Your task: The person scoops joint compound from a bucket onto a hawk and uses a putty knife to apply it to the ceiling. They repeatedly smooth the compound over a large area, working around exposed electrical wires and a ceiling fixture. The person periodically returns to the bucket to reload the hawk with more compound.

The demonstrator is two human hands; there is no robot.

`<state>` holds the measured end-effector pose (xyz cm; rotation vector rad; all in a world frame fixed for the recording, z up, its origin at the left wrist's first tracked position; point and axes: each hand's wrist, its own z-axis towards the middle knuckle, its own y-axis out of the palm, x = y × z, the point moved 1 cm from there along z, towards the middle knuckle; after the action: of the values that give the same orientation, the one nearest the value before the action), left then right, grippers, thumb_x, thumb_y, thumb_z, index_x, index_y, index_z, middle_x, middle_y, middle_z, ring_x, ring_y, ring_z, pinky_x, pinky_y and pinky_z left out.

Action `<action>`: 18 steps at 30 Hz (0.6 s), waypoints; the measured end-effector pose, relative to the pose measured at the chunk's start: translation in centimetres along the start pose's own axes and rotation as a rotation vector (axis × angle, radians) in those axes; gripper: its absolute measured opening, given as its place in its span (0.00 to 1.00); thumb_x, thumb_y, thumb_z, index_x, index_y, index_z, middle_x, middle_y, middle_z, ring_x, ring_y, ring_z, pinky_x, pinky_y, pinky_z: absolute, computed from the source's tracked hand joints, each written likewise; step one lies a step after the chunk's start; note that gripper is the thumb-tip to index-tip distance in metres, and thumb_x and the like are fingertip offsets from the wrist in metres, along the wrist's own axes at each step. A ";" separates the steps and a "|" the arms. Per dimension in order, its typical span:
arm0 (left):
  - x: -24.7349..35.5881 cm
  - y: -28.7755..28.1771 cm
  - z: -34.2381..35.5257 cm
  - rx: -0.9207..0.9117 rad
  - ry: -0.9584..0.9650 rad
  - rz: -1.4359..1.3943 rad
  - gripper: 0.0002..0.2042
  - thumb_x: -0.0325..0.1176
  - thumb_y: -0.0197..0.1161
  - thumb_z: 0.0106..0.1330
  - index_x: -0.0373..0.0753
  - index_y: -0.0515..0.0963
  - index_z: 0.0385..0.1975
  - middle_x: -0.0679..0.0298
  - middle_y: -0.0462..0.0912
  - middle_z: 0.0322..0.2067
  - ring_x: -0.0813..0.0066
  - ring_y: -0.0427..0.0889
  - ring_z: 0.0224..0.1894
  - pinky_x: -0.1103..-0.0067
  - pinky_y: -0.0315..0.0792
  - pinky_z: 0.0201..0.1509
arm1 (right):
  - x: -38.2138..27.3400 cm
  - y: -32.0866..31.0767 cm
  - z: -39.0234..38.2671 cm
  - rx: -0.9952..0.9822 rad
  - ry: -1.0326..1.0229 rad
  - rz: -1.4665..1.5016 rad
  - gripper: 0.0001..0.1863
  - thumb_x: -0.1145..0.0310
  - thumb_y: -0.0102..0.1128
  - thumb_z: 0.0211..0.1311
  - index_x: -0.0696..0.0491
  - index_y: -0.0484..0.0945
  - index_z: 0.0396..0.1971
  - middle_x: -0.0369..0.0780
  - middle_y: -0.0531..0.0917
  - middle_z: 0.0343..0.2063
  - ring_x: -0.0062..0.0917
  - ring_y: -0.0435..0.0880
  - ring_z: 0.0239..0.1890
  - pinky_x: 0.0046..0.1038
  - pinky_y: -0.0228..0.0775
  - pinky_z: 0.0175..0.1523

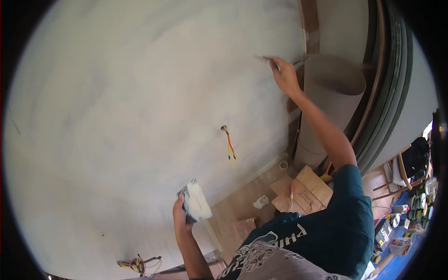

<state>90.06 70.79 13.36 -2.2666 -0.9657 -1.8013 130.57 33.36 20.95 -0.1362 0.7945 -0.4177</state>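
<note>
One thin-bladed tool (pixel 261 57), at the upper right of the pale wall (pixel 140 102); held in the closed fingers of the right hand (pixel 283 77); blade pointing left and slightly upward, long axis nearly crosswise (outline blurred, wall contact unclear). One flat plate (pixel 187 205), bearing white paste (pixel 199 200), gripped at its left edge by the left hand (pixel 179 212); long axis steep, top leaning left. Step, by judgement: spreading paste; the next move probably calls for a low, even blade angle.
</note>
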 end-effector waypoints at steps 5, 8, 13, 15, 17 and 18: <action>-0.5 -1.8 -1.7 0.099 -0.036 -0.018 0.21 0.43 0.50 0.74 0.32 0.72 0.55 0.56 0.81 0.49 0.62 0.82 0.49 0.65 0.77 0.54 | -0.7 1.3 12.2 0.317 -0.612 -0.411 0.28 0.88 0.50 0.54 0.49 0.77 0.55 0.36 0.80 0.54 0.31 0.76 0.59 0.36 0.65 0.64; -0.7 -1.7 -1.9 0.167 -0.045 -0.030 0.20 0.43 0.51 0.73 0.32 0.73 0.53 0.56 0.82 0.46 0.63 0.83 0.46 0.66 0.79 0.50 | -2.0 2.6 16.9 0.377 -0.686 -0.456 0.31 0.89 0.51 0.53 0.47 0.75 0.58 0.34 0.78 0.58 0.29 0.72 0.63 0.35 0.63 0.68; -1.1 -0.1 -1.2 0.173 -0.040 -0.034 0.20 0.44 0.52 0.73 0.32 0.74 0.51 0.57 0.83 0.44 0.65 0.84 0.43 0.68 0.80 0.47 | -2.0 4.5 17.7 0.394 -0.696 -0.424 0.33 0.88 0.52 0.52 0.45 0.74 0.59 0.32 0.75 0.62 0.28 0.72 0.64 0.34 0.64 0.69; -1.3 0.1 -0.7 0.143 -0.031 -0.026 0.19 0.43 0.52 0.73 0.32 0.74 0.51 0.57 0.83 0.44 0.65 0.84 0.43 0.69 0.80 0.47 | -1.3 4.9 15.7 0.369 -0.704 -0.475 0.33 0.87 0.52 0.52 0.45 0.75 0.59 0.31 0.76 0.61 0.28 0.73 0.63 0.33 0.66 0.68; -1.7 -0.3 0.0 0.118 -0.048 -0.018 0.20 0.43 0.51 0.73 0.33 0.73 0.54 0.57 0.82 0.46 0.64 0.84 0.45 0.67 0.79 0.49 | -0.8 4.4 14.6 0.319 -0.707 -0.515 0.30 0.86 0.51 0.53 0.46 0.76 0.57 0.32 0.77 0.60 0.27 0.74 0.62 0.32 0.67 0.67; -1.6 -0.2 0.4 0.100 -0.054 -0.013 0.20 0.42 0.50 0.73 0.33 0.72 0.55 0.57 0.82 0.46 0.64 0.83 0.46 0.66 0.79 0.50 | -0.9 3.7 14.5 0.298 -0.709 -0.538 0.29 0.85 0.51 0.54 0.46 0.76 0.57 0.32 0.77 0.59 0.27 0.74 0.62 0.32 0.67 0.67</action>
<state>90.09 70.42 11.73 -2.2646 -1.0567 -1.6648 141.58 36.52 30.65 -0.2036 -0.0227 -0.9258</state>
